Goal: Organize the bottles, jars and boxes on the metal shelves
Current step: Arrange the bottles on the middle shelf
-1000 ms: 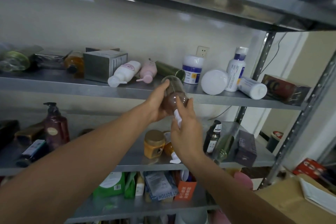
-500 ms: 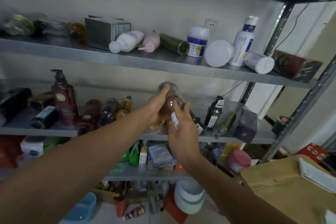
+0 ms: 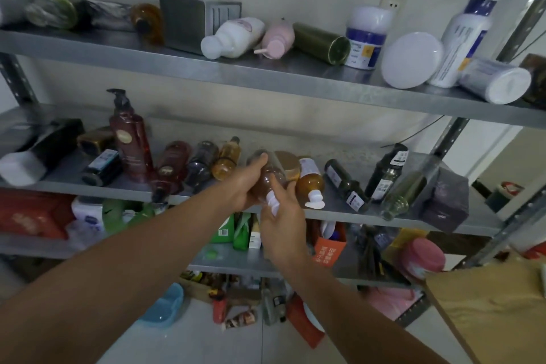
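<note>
My left hand [image 3: 240, 186] grips the body of a clear bottle of amber liquid [image 3: 270, 177], held tilted just in front of the middle metal shelf [image 3: 334, 213]. My right hand [image 3: 283, 223] holds its white cap end [image 3: 272, 203] from below. Right behind it lie an amber jar with a gold lid [image 3: 288, 164] and an amber bottle with a white cap [image 3: 310, 184]. To the left on the same shelf lie several dark and amber bottles [image 3: 201, 165], and a maroon pump bottle [image 3: 130, 139] stands upright.
The upper shelf [image 3: 266, 76] carries a grey box [image 3: 198, 20], toppled white and pink bottles [image 3: 236, 37], white tubs and a tall white bottle [image 3: 464, 32]. Dark bottles and a purple box [image 3: 446, 198] fill the middle shelf's right. A cardboard box [image 3: 496, 310] sits at lower right.
Both hands have lowered the clear bottle from the upper shelf's level down to the middle shelf. The view has tilted downward, showing more of the lower shelves and floor.
</note>
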